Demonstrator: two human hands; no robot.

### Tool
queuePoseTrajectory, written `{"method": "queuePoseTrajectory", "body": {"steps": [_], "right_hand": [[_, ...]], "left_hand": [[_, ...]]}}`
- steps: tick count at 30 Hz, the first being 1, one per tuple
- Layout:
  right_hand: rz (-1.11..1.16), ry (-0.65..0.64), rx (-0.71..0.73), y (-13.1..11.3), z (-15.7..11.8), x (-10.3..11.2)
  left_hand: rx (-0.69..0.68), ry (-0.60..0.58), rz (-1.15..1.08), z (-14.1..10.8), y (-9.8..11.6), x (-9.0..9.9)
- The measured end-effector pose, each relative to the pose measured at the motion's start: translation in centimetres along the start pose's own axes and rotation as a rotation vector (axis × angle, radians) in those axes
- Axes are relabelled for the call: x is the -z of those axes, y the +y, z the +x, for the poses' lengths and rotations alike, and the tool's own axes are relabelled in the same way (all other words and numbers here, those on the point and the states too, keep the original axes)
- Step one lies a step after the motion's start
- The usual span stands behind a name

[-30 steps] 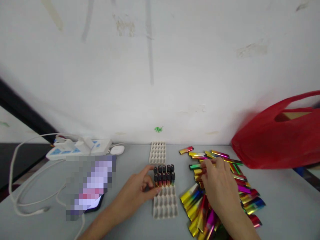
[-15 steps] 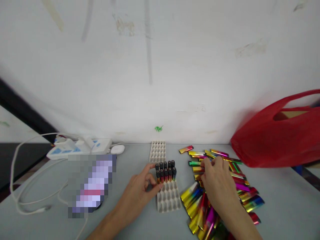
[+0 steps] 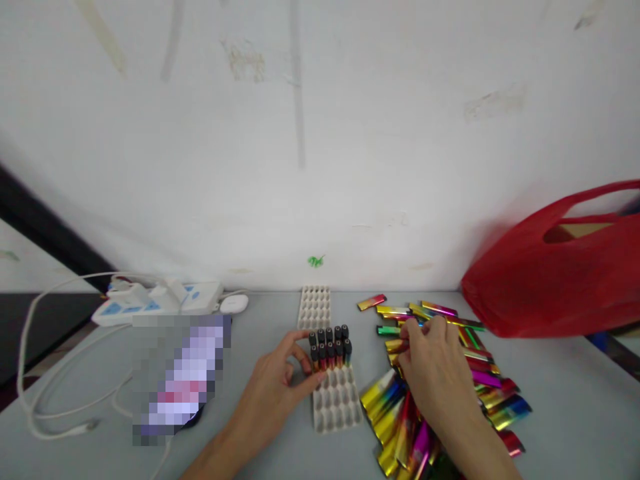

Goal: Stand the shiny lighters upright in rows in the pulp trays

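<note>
A pale moulded tray (image 3: pixel 337 403) lies mid-table, with several black-topped lighters (image 3: pixel 330 347) upright in two rows at its far end. My left hand (image 3: pixel 277 380) is beside it, thumb and index finger apart at the tray's left edge and the lighters, holding nothing. To the right is a pile of shiny multicoloured lighters (image 3: pixel 390 417). My right hand (image 3: pixel 433 363) reaches over the pile, fingers bent down among the pieces near a green lighter (image 3: pixel 389 330). Its fingertips are partly hidden, and what they hold cannot be made out.
Behind the tray is a second pale tray (image 3: pixel 315 305). At the left are a white power strip (image 3: pixel 200 297), a white case (image 3: pixel 234 305), white cables (image 3: pixel 55 435) and a pixelated phone (image 3: pixel 187 377). A red bag (image 3: pixel 555 287) stands at the right against the wall.
The whole view has shifted slightly. My right hand's fingers have moved a little within the pile; my left hand remains beside the tray, with its fingers slightly shifted.
</note>
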State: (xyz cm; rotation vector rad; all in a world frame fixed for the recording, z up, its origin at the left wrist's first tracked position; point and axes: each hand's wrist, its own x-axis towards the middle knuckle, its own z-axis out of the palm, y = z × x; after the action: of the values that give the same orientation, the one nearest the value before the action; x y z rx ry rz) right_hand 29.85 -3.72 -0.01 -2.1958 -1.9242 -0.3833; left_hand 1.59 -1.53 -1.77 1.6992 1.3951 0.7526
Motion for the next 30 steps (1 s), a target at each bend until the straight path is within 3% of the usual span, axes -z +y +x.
{"method": "queuePoseTrajectory", "body": {"steps": [18,22,26,30], "right_hand": [[0.232,0.023,0.075,1.3,0.0,-2.5],[0.605,-0.019,0.037,0.2,0.0,-1.5],[1.098,-0.145,-0.049,-1.7,0.1,0.6],[1.434,-0.165,-0.148,-3.0,0.2,2.2]], "left_hand": [[-0.018,0.000,-0.015,0.1,-0.1,-0.1],[-0.019,-0.018,0.008,0.0,0.3,0.2],[-0.004,-0.047,-0.026,0.1,0.4,0.4],[0.025,-0.053,-0.075,0.3,0.0,0.3]]}}
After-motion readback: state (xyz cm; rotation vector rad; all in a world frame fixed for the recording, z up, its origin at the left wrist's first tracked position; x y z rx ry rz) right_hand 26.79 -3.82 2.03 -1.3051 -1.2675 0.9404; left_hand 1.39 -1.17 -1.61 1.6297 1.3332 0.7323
